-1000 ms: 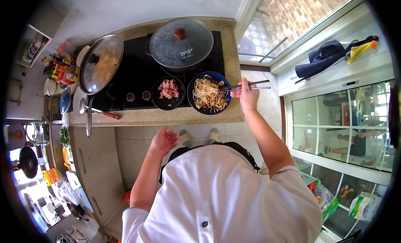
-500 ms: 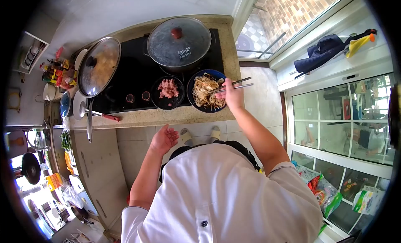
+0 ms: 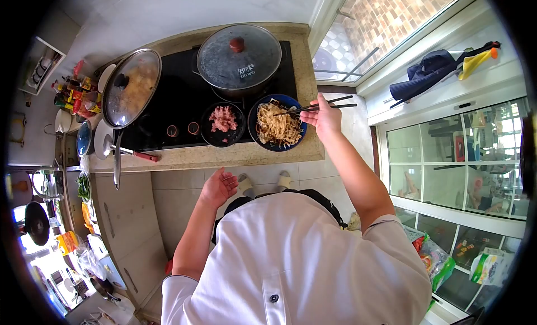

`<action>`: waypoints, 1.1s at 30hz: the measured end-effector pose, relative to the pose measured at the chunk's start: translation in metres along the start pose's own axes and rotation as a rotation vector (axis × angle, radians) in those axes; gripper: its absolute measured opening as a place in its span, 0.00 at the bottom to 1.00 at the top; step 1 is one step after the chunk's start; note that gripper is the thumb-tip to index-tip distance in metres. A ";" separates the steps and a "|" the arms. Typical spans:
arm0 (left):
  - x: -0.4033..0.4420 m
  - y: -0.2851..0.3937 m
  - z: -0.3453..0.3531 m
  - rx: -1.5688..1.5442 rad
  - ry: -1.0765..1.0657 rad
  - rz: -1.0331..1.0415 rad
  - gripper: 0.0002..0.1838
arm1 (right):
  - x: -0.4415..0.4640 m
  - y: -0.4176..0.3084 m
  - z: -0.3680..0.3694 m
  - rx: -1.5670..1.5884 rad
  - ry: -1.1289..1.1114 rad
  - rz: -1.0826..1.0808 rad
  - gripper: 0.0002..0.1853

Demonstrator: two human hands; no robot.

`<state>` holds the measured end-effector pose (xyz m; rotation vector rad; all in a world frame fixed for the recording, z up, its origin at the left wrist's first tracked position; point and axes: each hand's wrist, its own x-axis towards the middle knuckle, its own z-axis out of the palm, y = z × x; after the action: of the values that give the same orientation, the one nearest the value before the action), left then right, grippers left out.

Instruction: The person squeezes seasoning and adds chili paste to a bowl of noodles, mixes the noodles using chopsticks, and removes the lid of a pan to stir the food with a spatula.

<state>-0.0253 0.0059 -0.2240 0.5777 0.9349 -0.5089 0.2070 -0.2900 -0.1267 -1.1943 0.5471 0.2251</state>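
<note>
My right hand (image 3: 324,117) is closed round a pair of dark chopsticks (image 3: 342,101). Their tips reach into the pale noodle-like strips (image 3: 275,122), mixed with darker bits, in a dark blue plate (image 3: 258,142) at the counter's front right. Left of that plate is a small black dish (image 3: 209,136) with pieces of raw pink meat (image 3: 223,119). Held in front of the counter, my left hand (image 3: 220,186) is empty, its fingers loosely apart and touching nothing.
A large lidded pot (image 3: 239,59) stands at the back of the black cooktop (image 3: 173,84). To the left, a glass-lidded pan (image 3: 131,90) sits near a red-handled utensil (image 3: 146,157). Bottles and packets (image 3: 78,96) crowd the left corner. A glass door (image 3: 453,157) is on the right.
My right hand has moved right and slightly up, away from the blue plate's rim, and the chopsticks have swung to a flatter angle. My left hand stays about where it was.
</note>
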 end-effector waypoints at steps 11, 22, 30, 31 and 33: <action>-0.005 -0.010 -0.001 -0.008 0.032 -0.002 0.17 | 0.018 0.069 -0.024 -0.606 -0.381 -0.557 0.18; -0.008 -0.010 -0.003 -0.021 0.029 0.023 0.17 | 0.041 0.032 -0.035 0.213 -0.124 0.156 0.21; 0.001 -0.011 -0.005 -0.046 -0.001 0.009 0.17 | 0.018 -0.005 -0.010 0.005 -0.107 -0.007 0.19; 0.002 -0.011 -0.004 -0.039 -0.011 0.007 0.17 | 0.018 -0.004 -0.009 0.004 -0.105 -0.008 0.19; 0.002 -0.011 -0.002 -0.028 -0.003 0.010 0.18 | 0.014 -0.003 -0.009 -0.230 -0.135 -0.128 0.19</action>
<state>-0.0321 -0.0011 -0.2292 0.5557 0.9342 -0.4865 0.2176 -0.3010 -0.1338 -1.4211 0.3306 0.2626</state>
